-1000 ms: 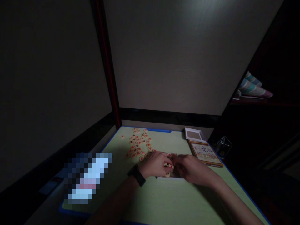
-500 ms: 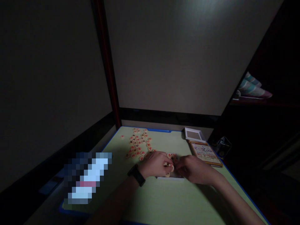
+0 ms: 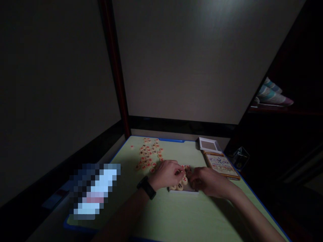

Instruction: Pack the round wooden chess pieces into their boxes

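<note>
My left hand (image 3: 167,174), with a dark watch on its wrist, is over the left side of a shallow box tray (image 3: 184,192). Its thumb and fingers are drawn together in a pinch; whether a piece is between them I cannot make out. Just below the fingertips lie round Chinese chess pieces in the tray, one with a red character (image 3: 184,180) and one with a black character (image 3: 179,186). My right hand (image 3: 210,181) is at the tray's right side, its fingers curled down and closed. Shadow hides what those fingertips touch or hold.
Many more Chinese chess pieces (image 3: 148,156) lie scattered on the green table (image 3: 161,215), back left. A printed box (image 3: 221,164) and a white box part (image 3: 209,145) lie at the right edge. A blurred bright rectangle (image 3: 97,191) is at the left edge. Walls stand behind.
My left hand has drawn slightly up and back from the red-marked piece, uncovering it and the black-marked piece in the tray. My right hand has hardly moved.
</note>
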`<state>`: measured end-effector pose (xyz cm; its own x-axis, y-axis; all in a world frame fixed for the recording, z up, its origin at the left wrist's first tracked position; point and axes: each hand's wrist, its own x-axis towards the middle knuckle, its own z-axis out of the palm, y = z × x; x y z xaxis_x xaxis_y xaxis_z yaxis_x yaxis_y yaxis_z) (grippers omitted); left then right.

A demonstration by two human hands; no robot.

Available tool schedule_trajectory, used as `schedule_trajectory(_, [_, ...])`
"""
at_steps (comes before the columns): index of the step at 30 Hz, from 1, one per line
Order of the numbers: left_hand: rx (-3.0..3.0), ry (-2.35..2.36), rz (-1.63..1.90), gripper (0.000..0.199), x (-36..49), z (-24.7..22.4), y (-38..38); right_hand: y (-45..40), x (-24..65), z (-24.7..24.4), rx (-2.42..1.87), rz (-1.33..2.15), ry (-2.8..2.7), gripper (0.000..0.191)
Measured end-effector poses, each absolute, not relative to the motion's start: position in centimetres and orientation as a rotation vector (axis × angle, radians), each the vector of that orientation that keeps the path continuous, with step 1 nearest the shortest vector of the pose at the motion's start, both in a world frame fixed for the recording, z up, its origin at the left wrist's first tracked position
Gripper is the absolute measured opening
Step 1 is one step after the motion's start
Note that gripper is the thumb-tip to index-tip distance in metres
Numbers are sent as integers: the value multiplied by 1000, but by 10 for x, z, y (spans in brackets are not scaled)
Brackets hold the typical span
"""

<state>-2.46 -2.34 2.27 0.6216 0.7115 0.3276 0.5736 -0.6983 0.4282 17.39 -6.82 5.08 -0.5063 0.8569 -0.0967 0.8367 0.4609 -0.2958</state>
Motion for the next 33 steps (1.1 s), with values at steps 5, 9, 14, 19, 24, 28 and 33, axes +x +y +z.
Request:
schedule_trajectory(5, [2472, 1081, 763, 25, -26, 20, -17, -67, 173, 53, -1436, 486, -2607, 25])
schedule_trajectory(9, [2199, 993, 845, 34, -26, 17, -11, -68, 176, 59, -1248, 366, -2484, 21])
schedule_trajectory(14, [1660, 657, 855, 52, -22, 19, -14, -74, 171, 60, -953, 192, -2315, 30])
schedule_trajectory(19, [1595, 741, 903, 52, -22, 23, -17, -75, 163, 53, -905, 188, -2219, 24])
schedule_trajectory(24, [1589, 685, 867, 43, -22, 24, -16, -71, 164, 49, -960, 197, -2175, 25])
schedule_trajectory(28, [1642, 726, 986, 41, -42, 34, 1, -67, 169, 45, -1020, 101, -2147, 25])
schedule_trajectory(33, [1768, 1097, 1041, 25, -102, 41, 34, -60, 180, 41, -1151, 37, -2121, 25])
